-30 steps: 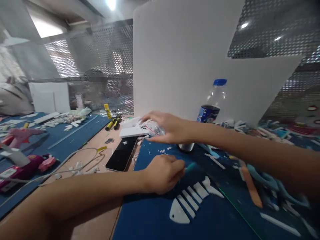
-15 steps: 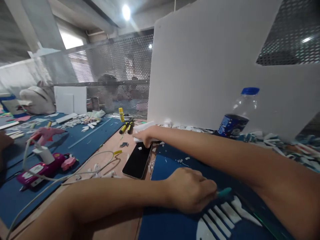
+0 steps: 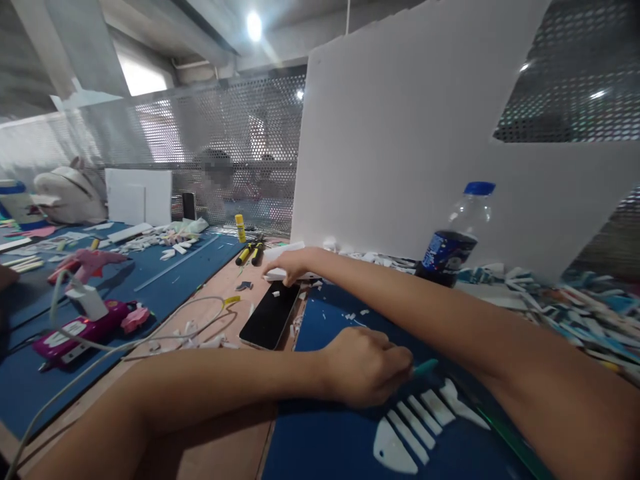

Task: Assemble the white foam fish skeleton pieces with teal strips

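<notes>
My left hand (image 3: 367,367) is closed in a fist over the blue mat (image 3: 320,433). From it sticks out the tip of a teal strip (image 3: 426,367); the rest is hidden by my fingers. Just in front of that hand lies a white fishbone shape (image 3: 395,450), made of a head, several rib strips and a tail. My right arm reaches across to the left, and my right hand (image 3: 293,265) has its fingers closed on a white foam piece (image 3: 274,273) at the far end of a black phone (image 3: 270,317). Its fingertips are partly hidden.
A bottle of dark drink (image 3: 447,243) stands before a tall white board (image 3: 400,133). Foam scraps (image 3: 530,293) are heaped at the right. Yellow-handled pliers (image 3: 245,253), a glue stick (image 3: 241,229), a pink glue gun (image 3: 90,263) and a purple power strip (image 3: 83,337) with cables lie leftward.
The view has shifted slightly, bringing more of the fishbone shape into sight. Both hands keep nearly the same places, the right still at the white pieces, the left still round the teal strip.
</notes>
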The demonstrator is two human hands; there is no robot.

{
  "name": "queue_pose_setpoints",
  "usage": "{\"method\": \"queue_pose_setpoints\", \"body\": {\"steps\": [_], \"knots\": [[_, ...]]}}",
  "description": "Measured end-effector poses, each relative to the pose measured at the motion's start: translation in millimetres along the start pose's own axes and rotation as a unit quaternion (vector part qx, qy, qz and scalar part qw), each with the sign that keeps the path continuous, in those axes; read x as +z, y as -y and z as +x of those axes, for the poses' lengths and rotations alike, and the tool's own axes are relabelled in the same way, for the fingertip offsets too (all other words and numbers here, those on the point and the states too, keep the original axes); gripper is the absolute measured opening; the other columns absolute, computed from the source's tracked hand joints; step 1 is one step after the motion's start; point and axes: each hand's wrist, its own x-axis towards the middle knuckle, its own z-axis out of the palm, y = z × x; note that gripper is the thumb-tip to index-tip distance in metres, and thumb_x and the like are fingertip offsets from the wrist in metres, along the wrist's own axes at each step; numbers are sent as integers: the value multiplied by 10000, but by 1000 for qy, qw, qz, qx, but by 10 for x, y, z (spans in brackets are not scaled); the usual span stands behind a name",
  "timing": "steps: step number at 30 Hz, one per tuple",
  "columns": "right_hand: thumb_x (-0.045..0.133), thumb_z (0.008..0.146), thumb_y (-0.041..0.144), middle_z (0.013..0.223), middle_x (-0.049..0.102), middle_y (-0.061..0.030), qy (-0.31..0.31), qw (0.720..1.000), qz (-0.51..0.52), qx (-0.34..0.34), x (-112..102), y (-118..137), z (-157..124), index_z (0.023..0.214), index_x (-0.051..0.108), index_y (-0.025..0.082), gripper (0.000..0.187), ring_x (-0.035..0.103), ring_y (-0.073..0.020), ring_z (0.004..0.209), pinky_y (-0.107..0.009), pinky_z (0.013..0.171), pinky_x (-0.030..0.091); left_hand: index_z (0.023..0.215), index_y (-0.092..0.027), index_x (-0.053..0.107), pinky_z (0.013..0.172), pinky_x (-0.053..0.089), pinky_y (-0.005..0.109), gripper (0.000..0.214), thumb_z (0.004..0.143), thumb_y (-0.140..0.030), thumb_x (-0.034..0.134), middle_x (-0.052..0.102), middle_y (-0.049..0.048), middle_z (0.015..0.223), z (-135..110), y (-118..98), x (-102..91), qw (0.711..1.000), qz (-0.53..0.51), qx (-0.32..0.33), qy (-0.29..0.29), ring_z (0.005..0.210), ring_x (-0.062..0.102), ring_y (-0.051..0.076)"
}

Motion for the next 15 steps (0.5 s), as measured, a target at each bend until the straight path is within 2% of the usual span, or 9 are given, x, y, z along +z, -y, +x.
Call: {"method": "queue_pose_setpoints", "body": {"steps": [8, 15], "knots": [[527, 890, 303, 1154, 551, -89, 5, 996, -58, 71, 68, 103, 154, 1162, 526, 157, 309, 577, -203, 967, -402, 802, 500, 836, -133, 515, 546, 384, 262, 245, 904, -249, 310, 607, 46, 689, -18, 11, -21, 1000, -13, 4, 10, 611, 560, 143], [532, 887, 303, 1151, 551, -89, -89, 984, -88, 124, 109, 99, 80, 1170, 519, 155, 321, 578, -206, 967, -404, 798, 501, 854, -131, 511, 556, 400, 258, 237, 902, -250, 311, 608, 53, 708, -17, 8, -13, 1000, -24, -5, 18, 629, 561, 142]]}}
